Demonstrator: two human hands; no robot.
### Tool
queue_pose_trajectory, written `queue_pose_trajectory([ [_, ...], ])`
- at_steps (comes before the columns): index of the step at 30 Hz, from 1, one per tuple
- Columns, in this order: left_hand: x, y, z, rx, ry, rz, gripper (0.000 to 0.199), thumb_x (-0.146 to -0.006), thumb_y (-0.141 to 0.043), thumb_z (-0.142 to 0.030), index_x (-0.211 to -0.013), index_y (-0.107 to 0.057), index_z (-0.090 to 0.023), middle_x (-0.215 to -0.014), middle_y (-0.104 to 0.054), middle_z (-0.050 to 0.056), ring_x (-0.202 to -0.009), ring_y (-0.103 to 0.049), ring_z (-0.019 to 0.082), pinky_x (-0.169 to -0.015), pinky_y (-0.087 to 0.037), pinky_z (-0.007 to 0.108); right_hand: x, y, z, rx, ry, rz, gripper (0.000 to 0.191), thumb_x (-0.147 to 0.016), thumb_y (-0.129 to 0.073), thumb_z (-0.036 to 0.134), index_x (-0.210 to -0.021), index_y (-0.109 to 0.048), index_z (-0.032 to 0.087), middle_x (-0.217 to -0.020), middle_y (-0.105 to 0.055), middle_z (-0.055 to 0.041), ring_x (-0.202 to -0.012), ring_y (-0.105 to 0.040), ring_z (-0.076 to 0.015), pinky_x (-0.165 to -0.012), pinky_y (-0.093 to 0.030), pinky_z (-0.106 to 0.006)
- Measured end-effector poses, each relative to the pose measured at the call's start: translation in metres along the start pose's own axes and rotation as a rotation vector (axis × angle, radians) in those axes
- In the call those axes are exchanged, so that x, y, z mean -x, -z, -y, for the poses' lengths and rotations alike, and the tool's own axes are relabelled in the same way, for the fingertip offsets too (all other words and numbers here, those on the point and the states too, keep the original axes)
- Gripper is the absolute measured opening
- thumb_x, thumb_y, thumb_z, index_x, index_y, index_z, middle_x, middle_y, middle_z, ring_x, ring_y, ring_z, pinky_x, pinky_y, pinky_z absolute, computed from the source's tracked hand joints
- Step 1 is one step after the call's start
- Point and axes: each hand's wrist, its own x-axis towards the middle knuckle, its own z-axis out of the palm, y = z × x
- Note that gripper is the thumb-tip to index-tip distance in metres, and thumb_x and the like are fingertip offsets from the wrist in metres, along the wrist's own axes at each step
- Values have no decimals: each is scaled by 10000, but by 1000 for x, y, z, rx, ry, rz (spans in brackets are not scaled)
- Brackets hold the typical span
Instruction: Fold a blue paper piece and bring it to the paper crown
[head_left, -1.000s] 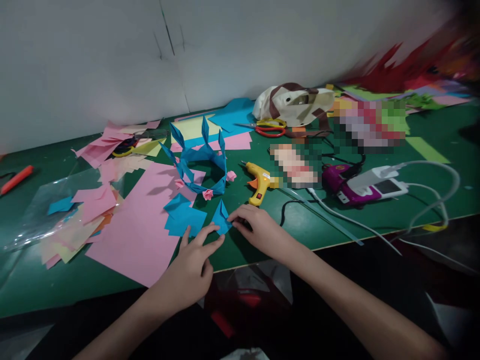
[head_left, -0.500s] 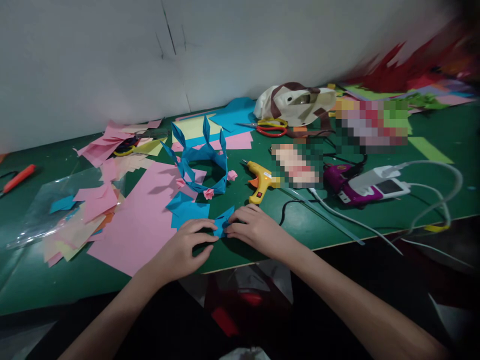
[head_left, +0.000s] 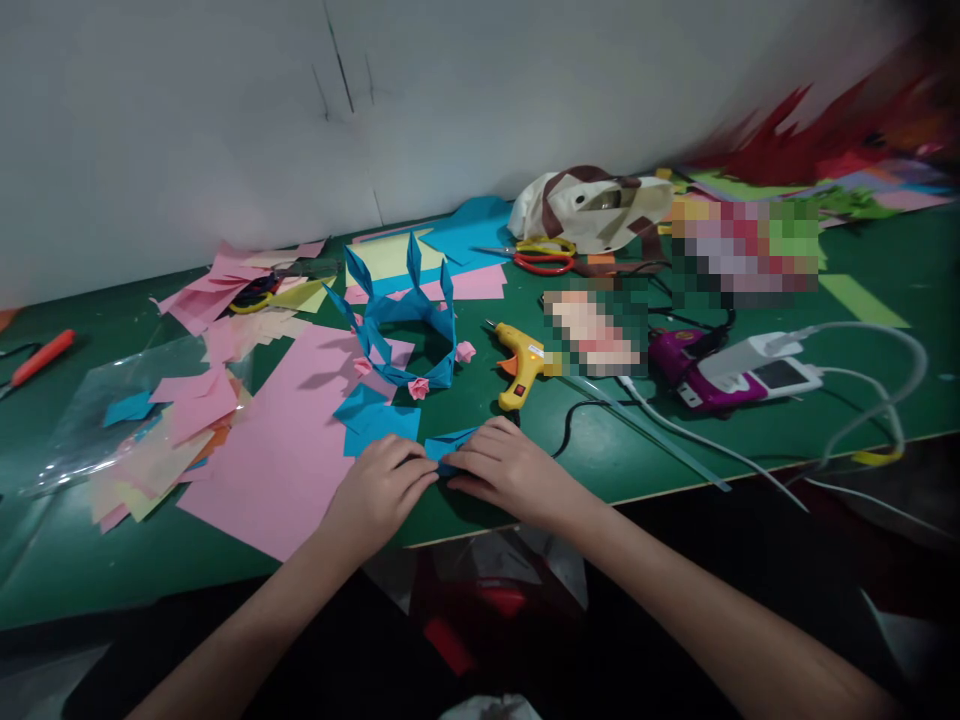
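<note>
Between my hands is a small folded piece of blue paper (head_left: 448, 441), low over the green table near its front edge. My left hand (head_left: 380, 492) pinches its near left corner, thumb and fingertips together. My right hand (head_left: 510, 468) is closed on its right part, and the fingers hide much of the paper. Just left lie loose blue sheets (head_left: 382, 420). Behind them stands a blue folded-paper crown (head_left: 448, 352) with pointed tips and small pink paper flowers (head_left: 418, 388) around its base. A yellow glue gun (head_left: 519, 365) lies beyond my right hand.
A large pink sheet (head_left: 270, 440) and paper scraps (head_left: 199, 400) cover the left side. Scissors (head_left: 544, 262) and a white bag (head_left: 592, 210) are at the back. A purple power strip (head_left: 694, 375) with white cables lies right. An orange-handled tool (head_left: 43, 358) is far left.
My left fingers have closed in from spread to a pinch at the paper. The blue paper has turned flatter and its upper tip now points less upward.
</note>
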Motion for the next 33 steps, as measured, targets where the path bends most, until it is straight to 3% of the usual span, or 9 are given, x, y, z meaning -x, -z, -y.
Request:
queue_pose_trajectory([
  [5,1,-3,-6,-12,4,16,184,-915,-412,-156,-891,-595,-159,-842,-619,43,-782,-540,178,-701,-428,302,-2,-3,2,-133,-103,25,207,-916,-444,227,-861,-632,161,-796,-610,-56,-752,-522,-157,-684,-436,-283],
  [12,-3,-5,-15,60,272,32,124,-898,-464,-160,-795,-530,-179,-777,-551,3,-754,-523,158,-689,-411,278,-4,-10,8,-259,-301,-15,138,-889,-493,210,-825,-606,164,-776,-596,-51,-757,-528,-167,-693,-461,-297],
  [19,-5,-7,-16,-60,339,70,166,-901,-466,-207,-753,-535,-174,-760,-536,12,-749,-503,184,-674,-388,310,-4,-14,11,-242,-447,-97,93,-861,-526,209,-790,-568,167,-831,-533,-65,-771,-517,-173,-711,-479,-329],
  [27,-8,-2,-22,-224,432,84,192,-870,-522,-316,-743,-578,-182,-790,-574,42,-778,-494,223,-656,-355,331,-7,-15,14,-249,-495,-84,107,-853,-497,161,-759,-547,163,-843,-494,-70,-776,-518,-173,-738,-497,-335],
  [33,-10,1,-21,-151,458,92,208,-878,-502,-302,-715,-563,-188,-788,-575,30,-773,-504,209,-670,-364,329,-10,-20,14,-172,-500,-81,122,-832,-493,143,-718,-533,161,-810,-495,-73,-759,-513,-185,-712,-501,-348],
])
